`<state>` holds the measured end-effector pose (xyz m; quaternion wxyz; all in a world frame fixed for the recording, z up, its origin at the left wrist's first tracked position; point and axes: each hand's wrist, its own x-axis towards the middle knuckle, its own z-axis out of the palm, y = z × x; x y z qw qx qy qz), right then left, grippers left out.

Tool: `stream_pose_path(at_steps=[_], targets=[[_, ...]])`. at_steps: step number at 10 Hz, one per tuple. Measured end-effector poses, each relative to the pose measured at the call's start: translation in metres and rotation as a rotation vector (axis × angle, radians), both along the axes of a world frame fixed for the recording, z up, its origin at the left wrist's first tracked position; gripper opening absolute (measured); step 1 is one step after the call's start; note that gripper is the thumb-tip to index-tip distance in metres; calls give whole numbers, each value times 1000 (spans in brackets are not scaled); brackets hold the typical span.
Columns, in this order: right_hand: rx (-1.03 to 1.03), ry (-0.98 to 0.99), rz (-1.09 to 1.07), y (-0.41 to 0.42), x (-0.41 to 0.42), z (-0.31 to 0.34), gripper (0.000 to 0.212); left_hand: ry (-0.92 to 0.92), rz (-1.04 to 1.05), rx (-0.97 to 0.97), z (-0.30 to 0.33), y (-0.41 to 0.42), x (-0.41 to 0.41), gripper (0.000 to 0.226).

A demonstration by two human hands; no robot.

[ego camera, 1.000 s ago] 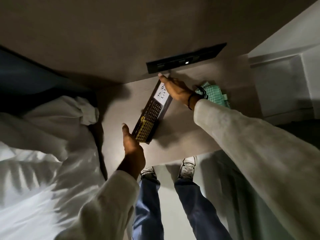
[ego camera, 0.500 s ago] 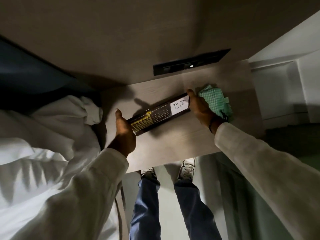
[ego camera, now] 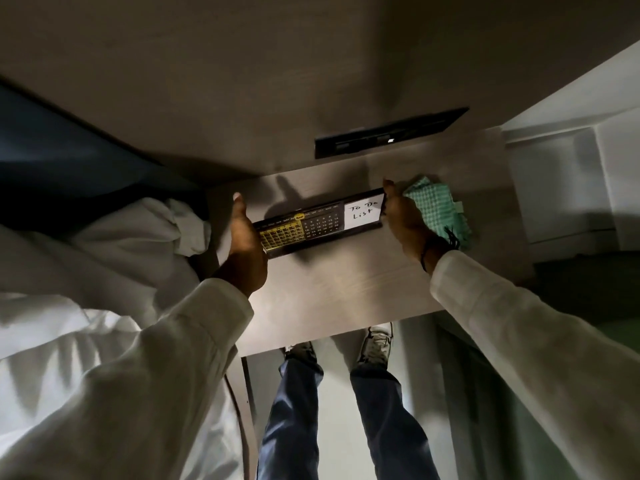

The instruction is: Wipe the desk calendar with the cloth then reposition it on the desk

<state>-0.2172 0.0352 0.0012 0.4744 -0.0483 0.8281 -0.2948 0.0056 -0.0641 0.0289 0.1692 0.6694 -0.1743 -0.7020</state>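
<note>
The desk calendar (ego camera: 320,223) is a long black bar with a yellow date grid at its left end and a white "To Do List" card at its right end. It lies nearly level across the grey wood desk (ego camera: 346,292). My left hand (ego camera: 246,242) presses its left end and my right hand (ego camera: 405,216) presses its right end, both with flat fingers. The green checked cloth (ego camera: 440,209) lies crumpled on the desk just right of my right hand, partly hidden by my wrist.
A black socket strip (ego camera: 388,138) sits in the wall panel behind the desk. White bedding (ego camera: 104,258) crowds the desk's left side. A white ledge (ego camera: 571,188) stands to the right. My legs and shoes (ego camera: 377,339) show below the desk's front edge.
The calendar swung from a steep diagonal to nearly level across the desk. My right hand came down to its right end beside the cloth, and my left hand rose to its left end.
</note>
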Motion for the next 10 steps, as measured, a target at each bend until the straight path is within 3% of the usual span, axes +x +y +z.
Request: stream_pose_path(at_steps=[2,8,9,10], targets=[[-19,-64,-81,-7,-3,-2,71,112,12,-129,0,-18,-3,53],[-69,-68,67,-26,-10,-2,69,137,48,-213,-12,-25,-8,43],[-71,-48,104,-21,-14,6,61,51,-37,-186,-5,-24,-9,42],[-95,44,139,-18,-19,23,57,-208,-241,-226,11,-12,-7,73]])
